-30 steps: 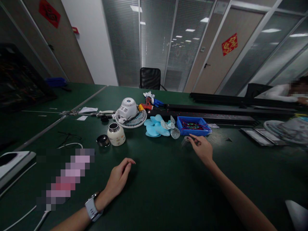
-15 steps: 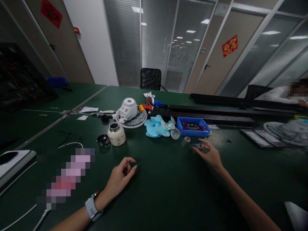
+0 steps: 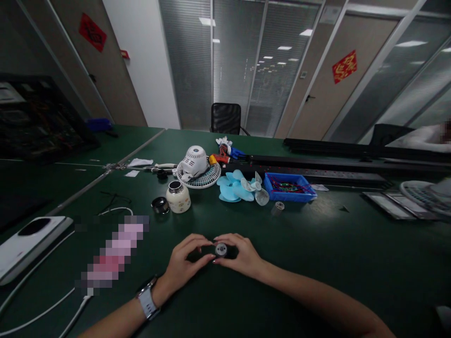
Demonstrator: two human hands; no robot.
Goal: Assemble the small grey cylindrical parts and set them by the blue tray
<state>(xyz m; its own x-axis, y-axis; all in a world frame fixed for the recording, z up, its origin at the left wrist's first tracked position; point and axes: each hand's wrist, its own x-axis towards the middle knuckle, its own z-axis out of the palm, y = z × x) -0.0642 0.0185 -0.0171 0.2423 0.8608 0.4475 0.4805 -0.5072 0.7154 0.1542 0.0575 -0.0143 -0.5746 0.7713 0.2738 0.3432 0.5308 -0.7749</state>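
Left grip (image 3: 183, 259) curved, right grip (image 3: 246, 255) pinching cylinder (image 3: 221, 249)

Green worktop (image 3: 317, 244) carries cream jar (image 3: 180, 202), black lid (image 3: 160, 205), white fan unit (image 3: 195, 162), blue blades (image 3: 235, 188), blue tray (image 3: 292, 196), metal cylinder (image 3: 278, 209).

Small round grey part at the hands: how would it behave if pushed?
The small round grey part may roll if it lies on its side, given its circular outline. It looks metallic, so it could be heavy for its size. Probably stiff too: no visible denting at the right hand.
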